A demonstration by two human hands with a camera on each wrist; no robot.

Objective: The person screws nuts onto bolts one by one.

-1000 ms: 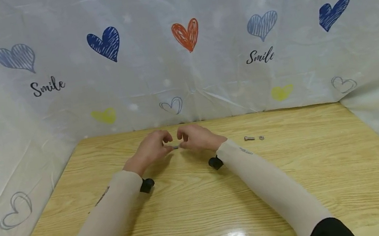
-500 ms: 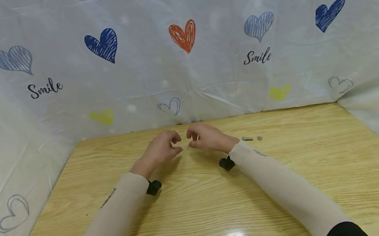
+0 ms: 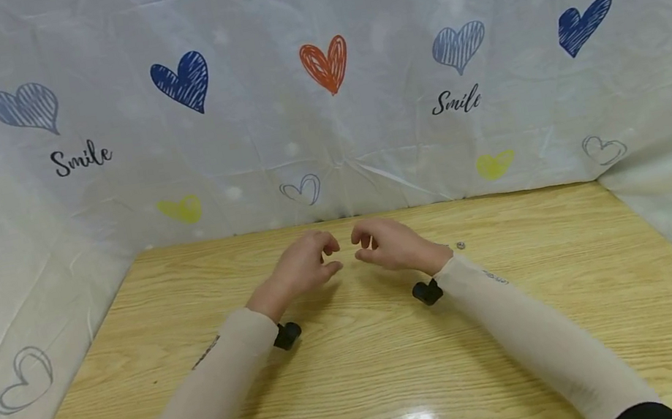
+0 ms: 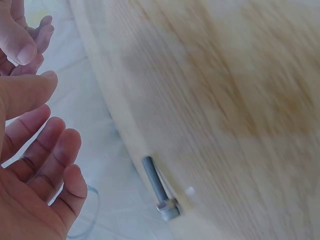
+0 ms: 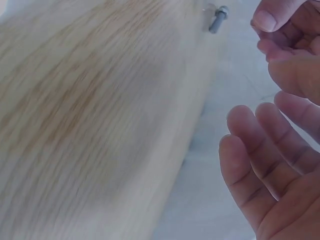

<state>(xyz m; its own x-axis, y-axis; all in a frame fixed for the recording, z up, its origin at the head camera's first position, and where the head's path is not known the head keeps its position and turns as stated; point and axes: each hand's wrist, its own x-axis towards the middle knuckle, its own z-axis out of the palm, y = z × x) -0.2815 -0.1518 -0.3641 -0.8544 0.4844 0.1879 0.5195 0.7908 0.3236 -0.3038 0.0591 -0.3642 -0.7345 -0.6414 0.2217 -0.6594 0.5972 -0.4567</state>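
My left hand [image 3: 306, 262] hovers over the far middle of the table, fingers loosely bent and nothing between them. Facing it across a small gap, my right hand [image 3: 391, 244] has a similar loose curve and is empty too. A steel bolt [image 4: 157, 182] with a nut-like ring near its head lies on the wood in the left wrist view. The right wrist view also has this bolt [image 5: 217, 22], near the table edge beyond the fingers. In the head view it is hidden, apparently behind my left hand. A small nut [image 3: 460, 245] lies right of my right wrist.
A second bolt beside the nut is almost wholly hidden by my right wrist. The wooden table [image 3: 362, 368] ends at a white sheet [image 3: 390, 134] printed with hearts. Black wrist cameras [image 3: 288, 335] hang under both wrists.
Both hands have shifted right and drawn slightly apart. The bolt that showed between their fingertips has been let go. My right wrist now covers the second bolt.
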